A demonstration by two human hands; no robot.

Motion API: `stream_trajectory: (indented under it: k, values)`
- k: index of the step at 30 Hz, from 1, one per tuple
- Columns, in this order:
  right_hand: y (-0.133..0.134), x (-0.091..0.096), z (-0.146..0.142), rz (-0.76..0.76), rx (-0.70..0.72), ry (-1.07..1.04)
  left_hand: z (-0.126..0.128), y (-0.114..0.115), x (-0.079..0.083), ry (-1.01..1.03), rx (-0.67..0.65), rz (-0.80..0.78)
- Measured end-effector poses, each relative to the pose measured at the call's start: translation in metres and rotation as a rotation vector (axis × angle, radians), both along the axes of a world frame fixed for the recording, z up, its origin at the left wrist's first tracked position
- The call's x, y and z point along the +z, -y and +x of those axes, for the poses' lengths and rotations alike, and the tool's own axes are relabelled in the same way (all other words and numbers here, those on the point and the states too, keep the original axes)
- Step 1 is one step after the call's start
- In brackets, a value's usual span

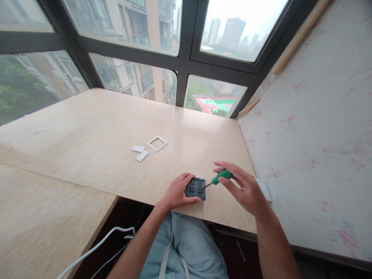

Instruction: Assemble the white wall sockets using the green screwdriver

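My left hand [176, 192] grips a grey switch module [196, 188], its back side up, near the front edge of the beige stone sill [95, 131]. My right hand [242, 186] pinches a green-handled screwdriver [221, 176] whose tip meets the right side of the module. Farther back lie a white square frame [157, 143] and two white rocker plates [140, 152], apart from both hands.
A white switch plate [264, 189] sits on the floral wall at the right, just behind my right hand. Dark-framed windows [186, 62] close the back. A white cable [95, 246] hangs below the sill at the left, by my lap.
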State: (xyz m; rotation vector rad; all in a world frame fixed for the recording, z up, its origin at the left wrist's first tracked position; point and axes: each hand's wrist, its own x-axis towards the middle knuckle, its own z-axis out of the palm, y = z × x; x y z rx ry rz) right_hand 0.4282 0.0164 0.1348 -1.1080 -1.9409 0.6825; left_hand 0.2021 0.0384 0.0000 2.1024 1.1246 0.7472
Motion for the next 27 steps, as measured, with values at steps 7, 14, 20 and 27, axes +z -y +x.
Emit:
stream_trajectory:
  k: [7, 14, 20, 27]
  values:
    - [-0.006, -0.003, -0.009, 0.229, -0.11, 0.158, -0.001, 0.0, 0.0, 0.001, 0.001, 0.0]
    - [0.003, 0.004, -0.004, -0.088, 0.119, -0.036, 0.0, 0.0, -0.001, 0.001, -0.003, 0.005]
    - [0.001, 0.007, -0.002, -0.031, 0.09, 0.012, 0.0, 0.0, -0.001, 0.002, -0.001, 0.013]
    - [-0.008, 0.002, -0.009, 0.292, -0.077, 0.167, 0.001, 0.0, -0.001, -0.002, -0.002, 0.017]
